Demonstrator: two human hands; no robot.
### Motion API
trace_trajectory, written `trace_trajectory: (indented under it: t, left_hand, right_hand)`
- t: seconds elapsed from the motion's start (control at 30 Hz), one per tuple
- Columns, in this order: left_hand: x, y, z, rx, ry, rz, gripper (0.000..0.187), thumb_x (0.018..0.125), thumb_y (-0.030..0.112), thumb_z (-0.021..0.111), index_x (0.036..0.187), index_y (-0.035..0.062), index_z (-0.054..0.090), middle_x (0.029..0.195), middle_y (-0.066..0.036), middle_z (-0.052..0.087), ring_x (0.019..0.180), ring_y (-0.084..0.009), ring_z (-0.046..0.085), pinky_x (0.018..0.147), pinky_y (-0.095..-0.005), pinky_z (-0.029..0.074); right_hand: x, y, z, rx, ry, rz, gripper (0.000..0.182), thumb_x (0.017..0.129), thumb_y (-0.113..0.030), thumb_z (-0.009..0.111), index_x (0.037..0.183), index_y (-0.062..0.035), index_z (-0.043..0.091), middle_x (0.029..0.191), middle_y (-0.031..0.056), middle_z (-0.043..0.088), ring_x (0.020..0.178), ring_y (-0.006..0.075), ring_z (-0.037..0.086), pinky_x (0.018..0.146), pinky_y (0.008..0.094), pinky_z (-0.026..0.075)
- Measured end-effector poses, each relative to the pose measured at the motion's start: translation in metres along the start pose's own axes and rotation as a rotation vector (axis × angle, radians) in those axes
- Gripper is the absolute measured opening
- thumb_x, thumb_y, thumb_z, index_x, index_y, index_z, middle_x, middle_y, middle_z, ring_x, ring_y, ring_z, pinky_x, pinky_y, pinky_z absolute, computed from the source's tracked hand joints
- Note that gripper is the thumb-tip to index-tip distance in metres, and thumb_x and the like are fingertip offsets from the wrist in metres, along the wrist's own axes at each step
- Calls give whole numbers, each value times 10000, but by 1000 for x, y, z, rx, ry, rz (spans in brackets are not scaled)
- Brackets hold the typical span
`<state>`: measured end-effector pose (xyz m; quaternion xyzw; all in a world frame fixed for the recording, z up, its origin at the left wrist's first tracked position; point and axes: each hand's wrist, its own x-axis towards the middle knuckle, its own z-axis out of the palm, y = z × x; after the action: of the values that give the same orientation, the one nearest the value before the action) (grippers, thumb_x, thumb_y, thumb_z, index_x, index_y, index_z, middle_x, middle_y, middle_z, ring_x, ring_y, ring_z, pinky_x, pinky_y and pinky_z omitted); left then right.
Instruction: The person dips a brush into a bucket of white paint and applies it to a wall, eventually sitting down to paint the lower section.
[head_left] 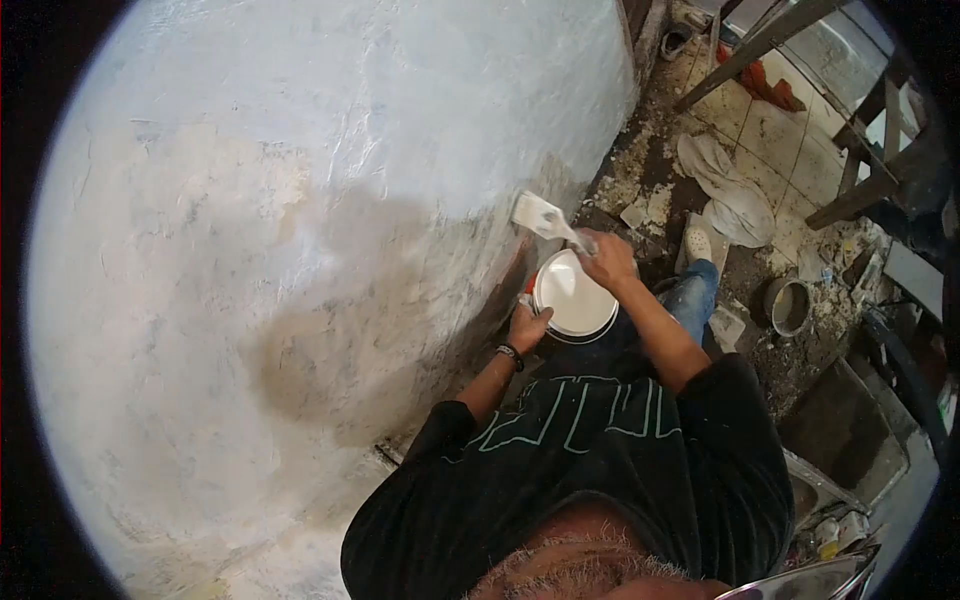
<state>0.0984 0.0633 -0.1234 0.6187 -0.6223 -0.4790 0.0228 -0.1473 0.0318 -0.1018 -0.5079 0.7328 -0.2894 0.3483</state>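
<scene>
My right hand (608,260) is closed round the handle of a paintbrush (541,214), whose wide white-coated head is right at the wall. White paint covers the upper part of the wall (450,110); lower down it is beige and patchy, with darker stains. Just below the brush, my left hand (529,326) grips the side of a round paint bucket (576,296) near its rim. Pale, creamy paint shows inside the bucket, and a bit of orange shows at its left side.
Debris and flakes litter the tiled floor (770,130) at right. A white cloth (722,185) lies there, near a wooden trestle (770,50) and an orange-red rag (770,88). Further down stand a round tin (787,306) and a grey basin (845,430).
</scene>
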Motion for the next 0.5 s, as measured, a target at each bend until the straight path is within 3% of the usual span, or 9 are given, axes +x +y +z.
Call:
trace_trajectory:
  t: [0.1,0.17,0.27,0.37,0.4,0.5]
  left_hand:
    - [7,-28,9,-45,-11,108,348,824,149,663,1087,-59,566,1049,-151,622,924,-263,605,831,-389,475]
    - [-2,4,5,-146,-37,51,337,830,154,662,1075,-51,554,1024,-130,618,905,-242,596,818,-383,476]
    - [-6,15,5,-178,-71,4,348,836,162,665,1084,-41,529,1012,-115,613,899,-219,589,807,-376,477]
    - [-6,21,1,-164,-126,-22,362,841,164,664,1102,-36,513,1021,-114,613,908,-213,590,806,-371,478]
    - [-8,23,0,-162,-147,-32,364,844,165,662,1107,-36,510,1025,-115,614,912,-214,590,806,-370,478]
    - [-10,4,5,-185,-76,62,358,851,168,652,1117,-37,529,1035,-122,619,910,-223,595,804,-377,480]
  right_hand:
    - [-4,-13,-40,101,42,7,350,821,-324,667,1134,-168,686,947,147,704,823,349,675,723,415,541]
    - [5,-71,-79,319,69,-25,343,816,-298,679,1134,-171,690,949,143,708,797,340,680,709,399,547]
    - [27,-109,-87,455,385,-468,346,803,-265,697,1135,-171,688,955,146,706,770,321,683,690,378,552]
    - [51,-74,-63,236,165,-307,343,805,-293,694,1125,-171,690,976,143,704,790,326,683,708,393,550]
    - [59,-38,-39,168,160,-278,350,837,-391,657,1145,-227,674,1036,112,700,851,310,683,739,432,545]
    - [51,13,-31,-9,137,-74,359,818,-353,678,1117,-155,688,944,148,705,802,345,678,718,418,536]
